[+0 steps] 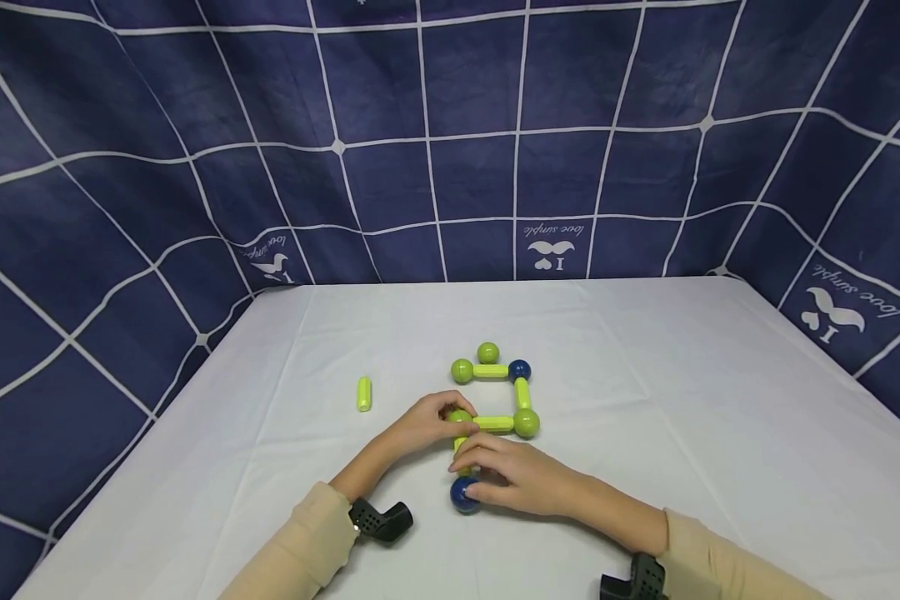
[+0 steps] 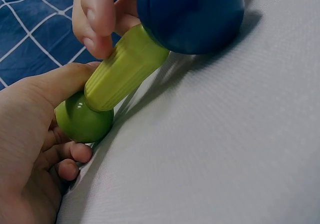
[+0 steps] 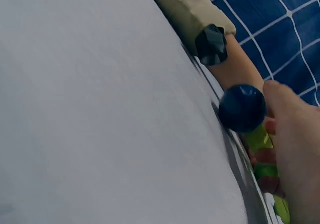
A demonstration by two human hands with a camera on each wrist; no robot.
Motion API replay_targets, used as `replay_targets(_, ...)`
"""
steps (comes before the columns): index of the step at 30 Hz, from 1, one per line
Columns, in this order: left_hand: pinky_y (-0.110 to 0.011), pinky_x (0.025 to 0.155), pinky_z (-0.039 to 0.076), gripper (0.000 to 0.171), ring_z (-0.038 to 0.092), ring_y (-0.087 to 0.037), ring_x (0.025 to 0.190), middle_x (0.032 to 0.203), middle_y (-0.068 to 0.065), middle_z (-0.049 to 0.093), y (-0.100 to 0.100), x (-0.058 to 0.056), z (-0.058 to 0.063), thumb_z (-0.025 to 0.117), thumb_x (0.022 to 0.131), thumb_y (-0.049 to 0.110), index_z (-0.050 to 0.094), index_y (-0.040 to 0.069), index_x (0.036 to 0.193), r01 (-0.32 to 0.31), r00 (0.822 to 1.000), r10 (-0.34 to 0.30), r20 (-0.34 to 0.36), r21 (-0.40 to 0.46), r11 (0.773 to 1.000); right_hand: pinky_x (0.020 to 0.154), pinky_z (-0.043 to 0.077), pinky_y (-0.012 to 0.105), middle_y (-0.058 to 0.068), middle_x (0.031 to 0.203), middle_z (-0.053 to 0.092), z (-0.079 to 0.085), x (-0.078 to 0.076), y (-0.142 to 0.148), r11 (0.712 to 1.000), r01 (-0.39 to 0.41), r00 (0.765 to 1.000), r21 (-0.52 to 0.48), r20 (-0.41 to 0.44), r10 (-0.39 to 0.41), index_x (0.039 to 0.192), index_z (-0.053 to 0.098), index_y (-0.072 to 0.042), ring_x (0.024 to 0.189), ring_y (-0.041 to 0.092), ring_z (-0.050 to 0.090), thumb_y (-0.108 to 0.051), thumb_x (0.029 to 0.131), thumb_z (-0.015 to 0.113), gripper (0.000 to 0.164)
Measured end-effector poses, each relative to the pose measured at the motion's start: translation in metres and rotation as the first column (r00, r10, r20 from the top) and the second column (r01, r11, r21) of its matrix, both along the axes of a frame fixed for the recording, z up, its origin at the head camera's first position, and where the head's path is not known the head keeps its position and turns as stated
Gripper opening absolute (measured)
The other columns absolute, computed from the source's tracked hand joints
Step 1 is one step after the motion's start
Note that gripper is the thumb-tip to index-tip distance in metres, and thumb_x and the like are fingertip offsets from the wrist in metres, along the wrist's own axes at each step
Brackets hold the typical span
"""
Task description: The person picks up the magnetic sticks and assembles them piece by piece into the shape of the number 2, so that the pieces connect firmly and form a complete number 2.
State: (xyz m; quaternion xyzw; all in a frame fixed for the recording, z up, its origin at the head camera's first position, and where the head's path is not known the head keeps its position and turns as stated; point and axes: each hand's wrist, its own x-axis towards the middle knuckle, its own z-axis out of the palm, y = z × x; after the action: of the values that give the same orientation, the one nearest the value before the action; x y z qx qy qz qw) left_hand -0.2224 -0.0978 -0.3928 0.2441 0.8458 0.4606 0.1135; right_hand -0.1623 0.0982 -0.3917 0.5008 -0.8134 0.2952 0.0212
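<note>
My left hand (image 1: 429,423) grips a green ball (image 2: 82,119) at the near left corner of a shape made of toy construction rods and balls. From that ball a yellow-green rod (image 2: 127,69) runs toward me, with a blue ball (image 1: 463,495) at its near end. My right hand (image 1: 521,477) holds this end, thumb against the blue ball and fingers bent over the rod. Its fingertips partly cover the rod in the head view. Another rod (image 1: 495,424) leads right from the gripped ball to a second green ball (image 1: 527,422).
Farther back, the shape continues with an upright-running rod (image 1: 522,393), a dark blue ball (image 1: 520,370), a rod (image 1: 491,371) and a green ball (image 1: 462,371). One more green ball (image 1: 487,352) sits behind. A loose rod (image 1: 363,394) lies left on the white tablecloth (image 1: 690,467).
</note>
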Motion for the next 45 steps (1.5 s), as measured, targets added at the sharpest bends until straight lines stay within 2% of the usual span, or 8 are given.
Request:
replay_targets(5,-0.024,0.068,0.038,0.019,0.046,-0.011,0.077,0.084,0.002,0.054,0.001,0.000,-0.001,0.065,0.080,0.025,0.064,0.014,0.095,-0.010,1.000,0.010,0.011,-0.009,1.000,0.088,0.045,0.025,-0.009,0.110,0.055,0.003,-0.010,0.008,0.995,0.098,0.991,-0.001,-0.097,-0.097,0.108,0.059,-0.021,0.103,0.006,0.053,-0.027,0.092,0.052,0.019)
replay_targets(10,-0.025,0.068,0.037,0.021,0.045,-0.012,0.077,0.084,0.002,0.053,0.002,-0.001,0.000,0.066,0.080,0.029,0.063,0.014,0.095,-0.022,0.999,0.022,0.029,-0.019,1.000,0.074,0.045,0.020,-0.010,0.094,0.057,0.005,-0.020,0.017,0.979,0.191,0.970,-0.065,-0.137,-0.198,0.099,0.062,-0.019,0.083,0.001,0.051,-0.019,0.089,0.055,0.012)
replay_targets(15,-0.024,0.066,0.037,0.021,0.044,-0.012,0.075,0.082,0.003,0.052,0.002,0.000,0.001,0.067,0.079,0.029,0.064,0.014,0.094,-0.026,0.999,0.026,0.030,-0.013,1.000,0.069,0.041,0.021,-0.012,0.083,0.052,0.005,-0.030,0.025,0.957,0.279,0.939,-0.082,-0.187,-0.290,0.092,0.064,-0.019,0.075,0.000,0.044,-0.018,0.087,0.057,0.008)
replay_targets(18,-0.023,0.066,0.036,0.021,0.044,-0.012,0.074,0.082,0.003,0.052,0.002,0.000,0.001,0.067,0.079,0.029,0.064,0.014,0.094,-0.024,0.999,0.024,0.033,-0.012,1.000,0.066,0.039,0.020,-0.012,0.080,0.048,0.005,-0.035,0.030,0.938,0.342,0.920,-0.050,-0.188,-0.345,0.090,0.064,-0.020,0.072,0.000,0.040,-0.019,0.086,0.058,0.006)
replay_targets(25,-0.025,0.067,0.036,0.020,0.044,-0.013,0.076,0.084,0.002,0.052,0.002,0.000,0.000,0.067,0.080,0.029,0.063,0.015,0.093,-0.030,0.999,0.030,0.034,-0.012,0.999,0.059,0.033,0.017,-0.009,0.083,0.042,0.005,-0.045,0.039,0.884,0.464,0.884,0.063,-0.104,-0.457,0.091,0.062,-0.021,0.069,0.002,0.035,-0.029,0.084,0.059,0.011)
replay_targets(31,-0.026,0.068,0.036,0.020,0.043,-0.014,0.077,0.085,0.001,0.051,0.002,0.000,0.002,0.066,0.080,0.030,0.063,0.015,0.094,-0.037,0.999,0.038,0.033,-0.020,0.999,0.057,0.031,0.018,-0.011,0.078,0.046,0.005,-0.051,0.044,0.843,0.514,0.856,0.156,-0.156,-0.493,0.093,0.061,-0.025,0.065,0.003,0.037,-0.043,0.083,0.058,0.021)
replay_targets(35,-0.025,0.068,0.036,0.021,0.043,-0.014,0.077,0.086,0.001,0.052,0.002,0.000,0.002,0.066,0.080,0.030,0.063,0.015,0.094,-0.032,0.999,0.032,0.026,-0.017,0.999,0.060,0.035,0.021,-0.011,0.080,0.057,0.006,-0.050,0.044,0.822,0.530,0.848,0.207,-0.132,-0.513,0.099,0.060,-0.027,0.067,0.004,0.043,-0.047,0.082,0.057,0.026)
replay_targets(45,-0.023,0.066,0.036,0.019,0.043,-0.013,0.076,0.085,0.002,0.051,0.002,0.000,0.002,0.064,0.082,0.030,0.062,0.016,0.095,-0.017,1.000,0.017,-0.009,-0.027,0.999,0.066,0.040,0.024,-0.007,0.091,0.063,0.002,-0.052,0.044,0.835,0.516,0.856,0.191,-0.088,-0.509,0.104,0.060,-0.025,0.071,0.004,0.047,-0.048,0.085,0.055,0.030)
